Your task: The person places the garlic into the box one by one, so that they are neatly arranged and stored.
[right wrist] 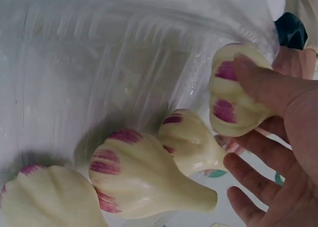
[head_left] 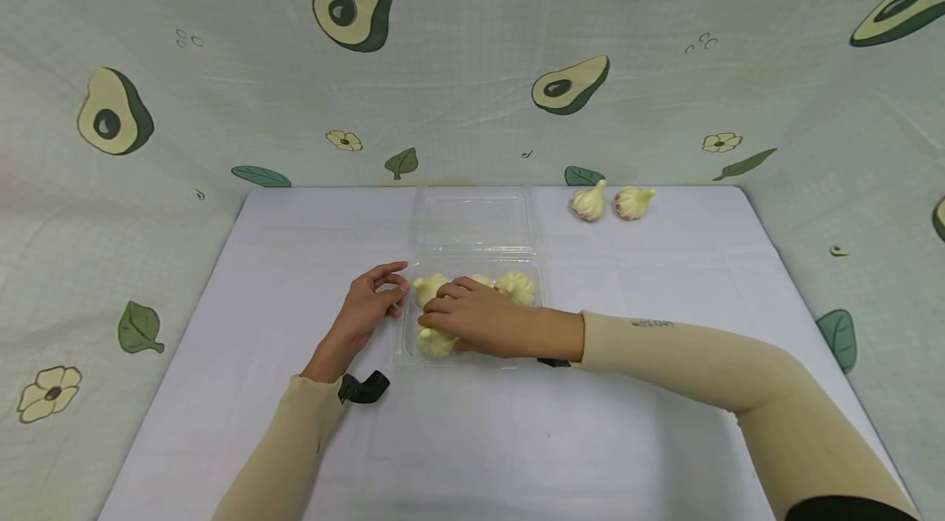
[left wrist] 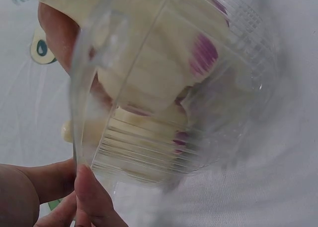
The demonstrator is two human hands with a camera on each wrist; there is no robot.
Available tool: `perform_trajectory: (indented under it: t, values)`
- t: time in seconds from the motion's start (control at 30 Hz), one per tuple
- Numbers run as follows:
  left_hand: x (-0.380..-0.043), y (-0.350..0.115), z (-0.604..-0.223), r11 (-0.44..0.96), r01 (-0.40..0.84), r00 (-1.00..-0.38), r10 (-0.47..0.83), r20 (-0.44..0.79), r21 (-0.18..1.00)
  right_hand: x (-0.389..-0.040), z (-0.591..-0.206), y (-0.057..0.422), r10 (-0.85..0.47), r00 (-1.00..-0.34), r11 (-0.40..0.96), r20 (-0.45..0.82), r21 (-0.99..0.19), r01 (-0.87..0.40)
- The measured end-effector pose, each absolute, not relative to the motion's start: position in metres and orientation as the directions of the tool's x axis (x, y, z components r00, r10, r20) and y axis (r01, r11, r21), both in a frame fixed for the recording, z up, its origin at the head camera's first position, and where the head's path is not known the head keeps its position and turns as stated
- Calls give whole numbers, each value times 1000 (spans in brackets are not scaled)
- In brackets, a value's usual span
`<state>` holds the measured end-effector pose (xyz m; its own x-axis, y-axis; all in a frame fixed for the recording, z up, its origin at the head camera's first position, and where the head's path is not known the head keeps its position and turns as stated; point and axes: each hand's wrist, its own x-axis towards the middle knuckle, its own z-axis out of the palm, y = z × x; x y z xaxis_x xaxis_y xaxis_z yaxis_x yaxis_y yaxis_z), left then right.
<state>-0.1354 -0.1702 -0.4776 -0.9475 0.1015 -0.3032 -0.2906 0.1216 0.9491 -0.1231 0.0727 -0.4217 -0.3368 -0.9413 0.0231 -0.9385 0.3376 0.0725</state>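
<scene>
A clear plastic clamshell container (head_left: 472,358) stands mid-table with its see-through lid (head_left: 472,217) folded back on the far side. Pale garlic bulbs with purple streaks lie inside, among them one garlic bulb (head_left: 517,287) at the back right and another (right wrist: 134,172) in the right wrist view. My right hand (head_left: 487,320) reaches over the container from the right; its thumb and fingers hold a garlic bulb (right wrist: 233,98) at the container's left side. At the left wall, my left hand (head_left: 372,299) pinches the container's rim between thumb and fingertips. The right hand partly hides the bulbs.
Two more garlic bulbs, one (head_left: 588,202) beside the other (head_left: 633,203), lie at the table's back edge, right of the lid. A white cloth covers the table (head_left: 561,439). An avocado-print curtain (head_left: 458,94) hangs behind and at both sides.
</scene>
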Motion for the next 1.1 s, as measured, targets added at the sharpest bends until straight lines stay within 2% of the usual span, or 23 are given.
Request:
perform_trajectory:
  t: [0.57, 1.1]
  values:
    - [-136, -169, -478, 114, -282, -951, 101, -294, 953, -129, -431, 63, -955, -296, 293, -14, 109, -950]
    - [-135, -168, -476, 107, -299, -947, 85, -308, 948, -130, -430, 59, -947, -320, 316, 0, 159, -935]
